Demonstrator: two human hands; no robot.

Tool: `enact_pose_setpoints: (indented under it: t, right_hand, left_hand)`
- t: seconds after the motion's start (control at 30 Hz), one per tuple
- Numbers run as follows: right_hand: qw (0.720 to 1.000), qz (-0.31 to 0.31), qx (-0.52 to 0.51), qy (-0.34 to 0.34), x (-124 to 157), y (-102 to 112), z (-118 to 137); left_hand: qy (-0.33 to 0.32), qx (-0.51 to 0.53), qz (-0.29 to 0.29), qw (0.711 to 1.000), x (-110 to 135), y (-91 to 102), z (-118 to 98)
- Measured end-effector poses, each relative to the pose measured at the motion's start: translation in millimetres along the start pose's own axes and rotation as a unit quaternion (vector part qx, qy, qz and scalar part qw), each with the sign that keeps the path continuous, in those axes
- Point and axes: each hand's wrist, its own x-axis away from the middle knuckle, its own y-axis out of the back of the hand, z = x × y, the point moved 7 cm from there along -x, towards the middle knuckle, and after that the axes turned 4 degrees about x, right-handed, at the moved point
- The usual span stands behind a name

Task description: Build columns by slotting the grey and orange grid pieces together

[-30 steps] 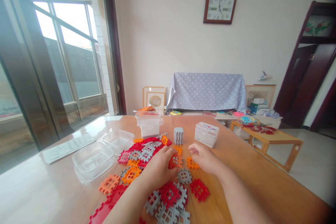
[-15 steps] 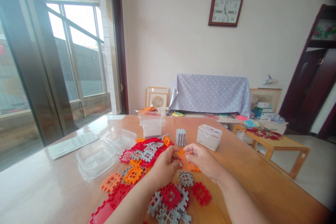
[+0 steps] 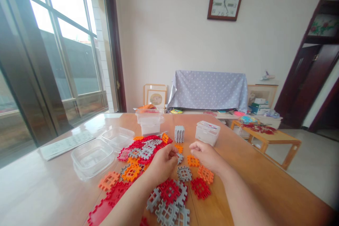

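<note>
Red, grey and orange waffle-shaped plastic tiles [image 3: 148, 150] lie scattered over a wooden table [image 3: 265, 190]. My left hand [image 3: 161, 164] rests on the pile, its thumb and fingers pinched on a small grey tile [image 3: 180, 158]. My right hand [image 3: 208, 156] hovers just right of it with its fingers curled together and nothing visible in them. An orange tile [image 3: 193, 161] lies under that hand, and another orange tile [image 3: 205, 174] sits by the wrist. A stack of grey tiles [image 3: 179, 134] stands upright behind both hands.
Two clear plastic containers [image 3: 92, 155] [image 3: 118, 137] and a printed sheet [image 3: 66, 144] lie at the left. A white tub [image 3: 149, 124] and a small lidded box [image 3: 207, 132] stand at the back. A low wooden table [image 3: 267, 137] is on the floor to the right.
Both hands held an orange tile together half a second ago. Now they are apart, an orange tile lies by my right wrist, and my left hand pinches a grey tile.
</note>
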Motion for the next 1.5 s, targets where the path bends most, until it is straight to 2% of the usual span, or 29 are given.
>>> enact_pose_setpoints:
  t: [0.13,0.3,0.43,0.6,0.77,1.07,1.2,1.33,1.4,1.5]
  right_hand:
    - [0.99,0.027,0.131,-0.042,11.4,15.2,-12.0]
    - [0.968,0.073,0.22,-0.094,20.6,28.7,-26.4]
    - [0.95,0.13,0.248,-0.14,22.8,28.5,-30.8]
    - [0.939,0.184,0.256,-0.138,23.5,18.5,-24.3]
    - [0.944,0.176,0.244,-0.138,21.7,16.1,-27.7]
    - [0.97,0.129,0.167,-0.117,20.6,20.9,-33.9]
    - [0.988,0.117,0.065,-0.081,21.1,23.7,-16.6]
    - [0.998,-0.007,-0.049,0.038,17.2,27.0,28.3]
    - [0.993,-0.051,-0.063,0.089,19.5,18.7,51.2]
    - [0.991,-0.059,-0.021,0.121,26.1,-3.2,76.1]
  left_hand:
    - [-0.029,-0.053,0.004,0.998,0.7,0.3,-1.7]
    - [-0.038,-0.084,0.017,0.996,1.6,-0.3,1.2]
    - [-0.042,-0.091,0.027,0.995,3.0,-1.3,-0.7]
    - [-0.046,-0.092,0.033,0.994,4.7,-0.3,-8.9]
    - [-0.039,-0.091,0.027,0.995,5.8,-0.3,-12.1]
    - [-0.042,-0.097,0.033,0.994,6.4,-1.0,-7.0]
    - [-0.025,-0.05,0.037,0.998,5.8,-1.8,-5.7]
    - [0.036,0.073,0.049,0.995,7.4,-8.9,-6.5]
    - [0.089,0.162,0.045,0.982,9.3,-13.1,-5.0]
    - [0.142,0.295,0.028,0.945,10.9,-16.7,-2.6]
